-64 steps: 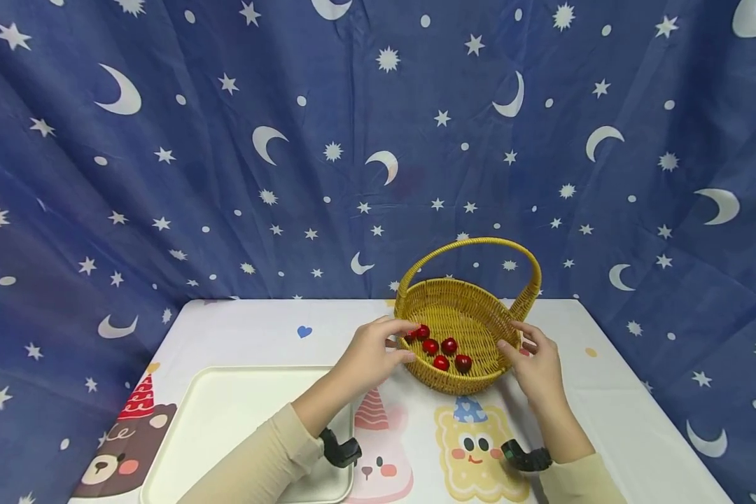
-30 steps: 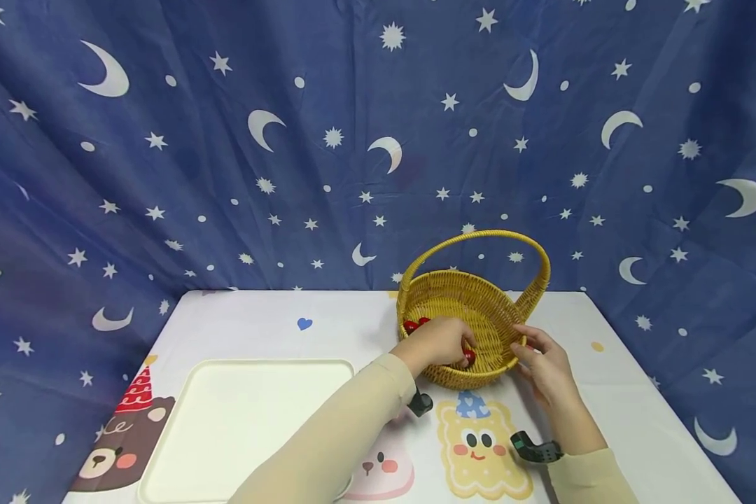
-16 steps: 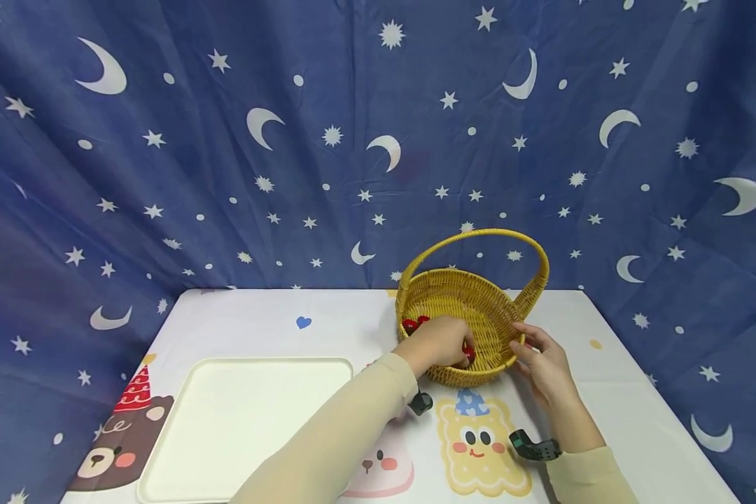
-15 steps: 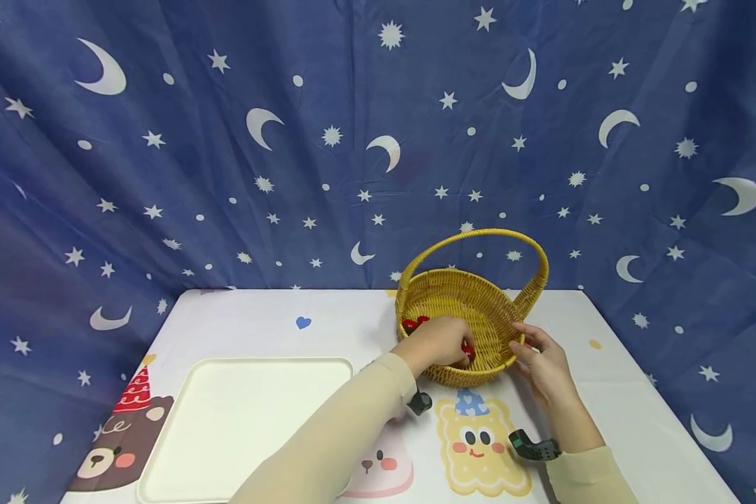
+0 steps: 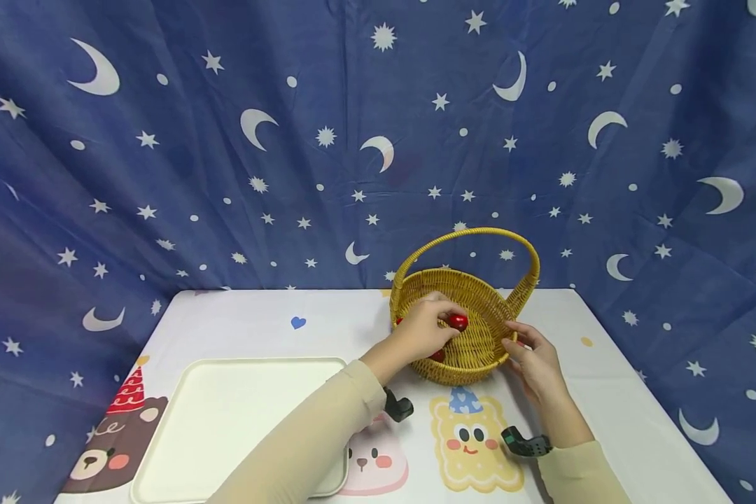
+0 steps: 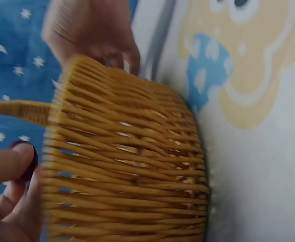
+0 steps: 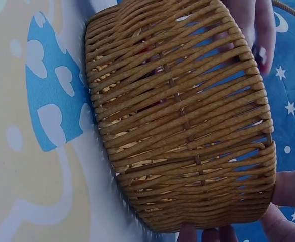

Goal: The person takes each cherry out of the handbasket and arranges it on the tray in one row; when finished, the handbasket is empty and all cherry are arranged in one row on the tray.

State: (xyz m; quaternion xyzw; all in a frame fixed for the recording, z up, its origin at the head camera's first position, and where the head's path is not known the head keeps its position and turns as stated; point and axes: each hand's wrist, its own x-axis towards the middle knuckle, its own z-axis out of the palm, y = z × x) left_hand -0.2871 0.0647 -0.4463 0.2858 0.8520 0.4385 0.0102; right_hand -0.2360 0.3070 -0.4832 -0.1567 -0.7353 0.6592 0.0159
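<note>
My left hand (image 5: 418, 329) pinches a dark red cherry (image 5: 458, 322) between thumb and fingers, above the inside of a yellow woven basket (image 5: 460, 376). The left wrist view shows the same cherry (image 6: 30, 164) at the fingertips, just past the rim. More red cherries (image 5: 437, 355) lie in the basket, partly hidden behind the left hand. At the basket's right side my right hand (image 5: 540, 364) grips the rim. In the right wrist view its thumb and fingers (image 7: 288, 189) lie round the woven edge.
A white rectangular tray (image 5: 239, 420) with nothing on it lies to the left, partly under the left sleeve. The basket's tall handle (image 5: 472, 234) arches over the opening. A starry blue curtain (image 5: 315, 161) hangs behind the printed tablecloth (image 5: 327, 329).
My left hand reached down into the basket among the cherries, then rose slightly up and left with one cherry pinched. The right hand has closed on the basket rim and stayed there.
</note>
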